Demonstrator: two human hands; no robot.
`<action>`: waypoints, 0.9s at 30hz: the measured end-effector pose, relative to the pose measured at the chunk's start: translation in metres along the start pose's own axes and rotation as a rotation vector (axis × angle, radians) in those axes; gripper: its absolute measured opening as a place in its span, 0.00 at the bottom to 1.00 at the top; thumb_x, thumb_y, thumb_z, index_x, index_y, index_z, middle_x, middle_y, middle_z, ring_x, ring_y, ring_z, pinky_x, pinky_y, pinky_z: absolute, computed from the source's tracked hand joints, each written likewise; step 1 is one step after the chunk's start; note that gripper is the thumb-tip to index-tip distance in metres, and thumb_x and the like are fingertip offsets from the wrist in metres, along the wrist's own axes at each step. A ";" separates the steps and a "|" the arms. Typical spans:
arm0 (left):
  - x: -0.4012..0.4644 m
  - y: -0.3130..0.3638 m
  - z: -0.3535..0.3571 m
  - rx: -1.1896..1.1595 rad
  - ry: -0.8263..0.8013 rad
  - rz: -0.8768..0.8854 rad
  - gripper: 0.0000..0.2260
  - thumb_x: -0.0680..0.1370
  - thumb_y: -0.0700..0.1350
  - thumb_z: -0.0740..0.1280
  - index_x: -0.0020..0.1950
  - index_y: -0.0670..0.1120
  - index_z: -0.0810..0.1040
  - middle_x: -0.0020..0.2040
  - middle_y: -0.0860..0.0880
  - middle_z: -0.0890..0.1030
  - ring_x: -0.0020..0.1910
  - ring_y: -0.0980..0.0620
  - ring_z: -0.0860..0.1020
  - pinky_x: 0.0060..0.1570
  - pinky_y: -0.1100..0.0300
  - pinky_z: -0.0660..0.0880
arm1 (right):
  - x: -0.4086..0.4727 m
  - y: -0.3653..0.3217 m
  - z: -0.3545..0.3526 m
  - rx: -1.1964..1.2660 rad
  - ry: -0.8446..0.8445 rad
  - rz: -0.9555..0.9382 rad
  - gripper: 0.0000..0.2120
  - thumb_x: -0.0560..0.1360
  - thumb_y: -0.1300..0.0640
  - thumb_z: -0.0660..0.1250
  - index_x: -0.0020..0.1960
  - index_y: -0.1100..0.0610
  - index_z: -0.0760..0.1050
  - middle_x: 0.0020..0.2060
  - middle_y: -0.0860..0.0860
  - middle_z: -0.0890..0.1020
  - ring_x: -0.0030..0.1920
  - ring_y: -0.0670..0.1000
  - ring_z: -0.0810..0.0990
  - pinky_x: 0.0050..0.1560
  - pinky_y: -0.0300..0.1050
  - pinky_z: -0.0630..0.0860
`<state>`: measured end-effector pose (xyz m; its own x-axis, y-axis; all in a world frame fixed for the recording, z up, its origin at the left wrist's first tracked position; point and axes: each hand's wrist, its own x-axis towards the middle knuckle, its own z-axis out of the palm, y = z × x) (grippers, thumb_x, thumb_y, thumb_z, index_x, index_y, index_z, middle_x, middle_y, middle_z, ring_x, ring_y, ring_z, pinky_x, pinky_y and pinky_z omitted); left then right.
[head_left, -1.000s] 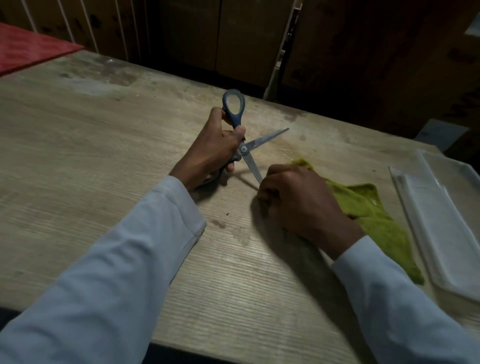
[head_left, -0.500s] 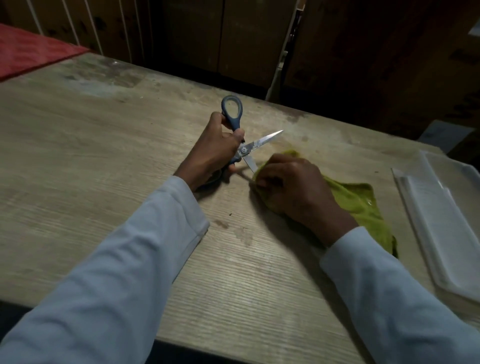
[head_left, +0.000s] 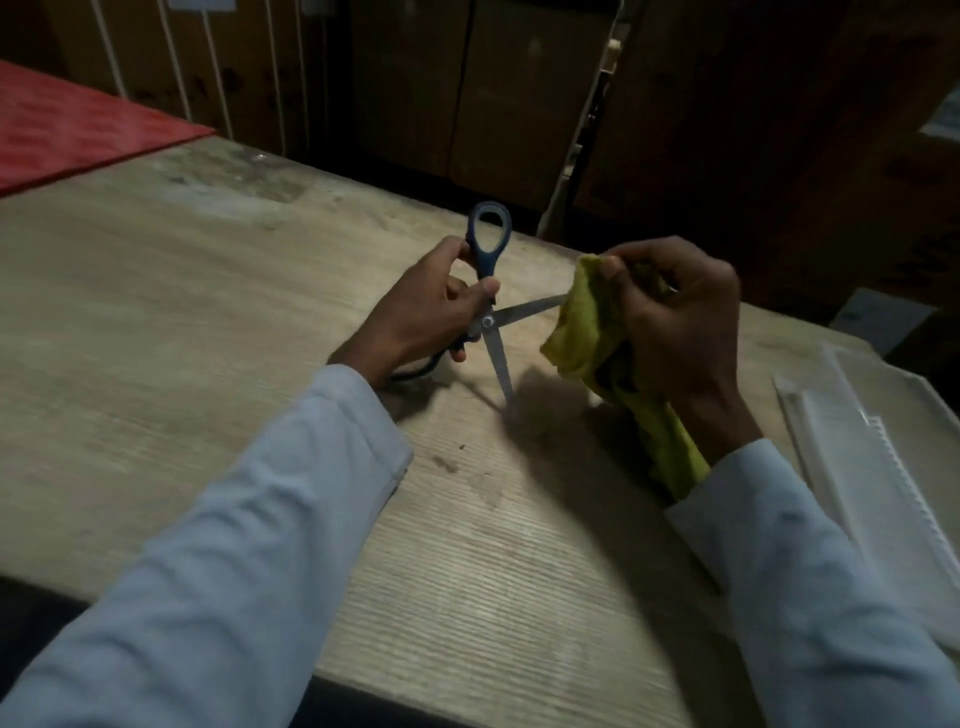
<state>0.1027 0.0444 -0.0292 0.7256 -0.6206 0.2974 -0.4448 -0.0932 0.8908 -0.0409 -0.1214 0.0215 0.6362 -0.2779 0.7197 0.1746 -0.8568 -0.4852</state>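
Hanging from right fingers (head_left: 614, 268), green cloth (head_left: 584, 327) meets scissors' (head_left: 488, 322) upper blade.

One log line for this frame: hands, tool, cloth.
left hand: grips scissors, blades open | right hand: holds green cloth bunched, upper part raised above table | upper blade tip meets cloth edge

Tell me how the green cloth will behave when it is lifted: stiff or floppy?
Probably floppy: the green cloth sags and folds where the right hand grips it. Likely light, since one hand holds it up.
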 end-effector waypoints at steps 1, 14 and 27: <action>0.001 -0.001 0.001 0.025 0.000 0.006 0.12 0.81 0.47 0.64 0.61 0.44 0.68 0.38 0.45 0.82 0.32 0.48 0.81 0.29 0.51 0.80 | 0.004 0.000 0.006 -0.031 -0.022 -0.018 0.08 0.75 0.60 0.68 0.53 0.57 0.80 0.47 0.50 0.80 0.48 0.49 0.79 0.47 0.42 0.80; 0.003 -0.004 0.006 0.230 -0.026 0.062 0.22 0.81 0.46 0.65 0.72 0.44 0.63 0.36 0.53 0.80 0.36 0.49 0.82 0.36 0.53 0.75 | 0.018 0.007 0.035 -0.544 -0.535 -0.084 0.17 0.79 0.51 0.65 0.66 0.52 0.72 0.64 0.52 0.70 0.63 0.54 0.67 0.47 0.45 0.70; 0.002 -0.007 -0.014 0.221 0.495 -0.304 0.38 0.69 0.74 0.62 0.66 0.48 0.74 0.56 0.47 0.82 0.55 0.46 0.80 0.53 0.47 0.78 | 0.006 0.010 0.019 -0.103 -0.523 0.659 0.13 0.79 0.48 0.65 0.56 0.56 0.78 0.46 0.56 0.82 0.46 0.54 0.82 0.53 0.59 0.81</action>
<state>0.1144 0.0544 -0.0305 0.9707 -0.1116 0.2128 -0.2399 -0.4012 0.8840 -0.0209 -0.1237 0.0112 0.8539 -0.5196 -0.0294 -0.4074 -0.6322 -0.6591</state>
